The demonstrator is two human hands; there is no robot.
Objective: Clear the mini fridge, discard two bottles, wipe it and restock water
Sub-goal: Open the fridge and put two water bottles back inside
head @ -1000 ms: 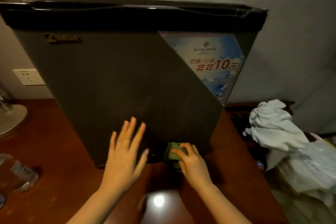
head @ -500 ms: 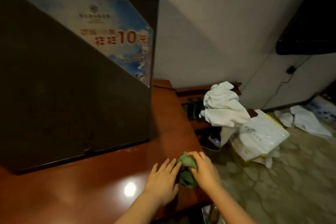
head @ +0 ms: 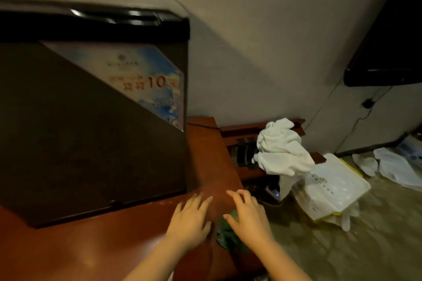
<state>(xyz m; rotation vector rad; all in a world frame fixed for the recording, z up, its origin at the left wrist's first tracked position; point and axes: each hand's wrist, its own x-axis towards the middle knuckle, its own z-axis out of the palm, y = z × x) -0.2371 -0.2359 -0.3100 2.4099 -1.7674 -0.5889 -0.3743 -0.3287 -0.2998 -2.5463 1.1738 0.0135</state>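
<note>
Dark grey mini fridge stands shut; my right hand clasps the crumpled green cloth, my left hand is spread flat; I should next set the cloth aside.

1 mini fridge, 2 hands, 1 green cloth, 1 white towel, 1 plastic bag, 1 TV

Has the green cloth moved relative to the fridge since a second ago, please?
Yes. The green cloth has gone from the fridge door's bottom edge rightward to the table corner, under the right hand.
</note>
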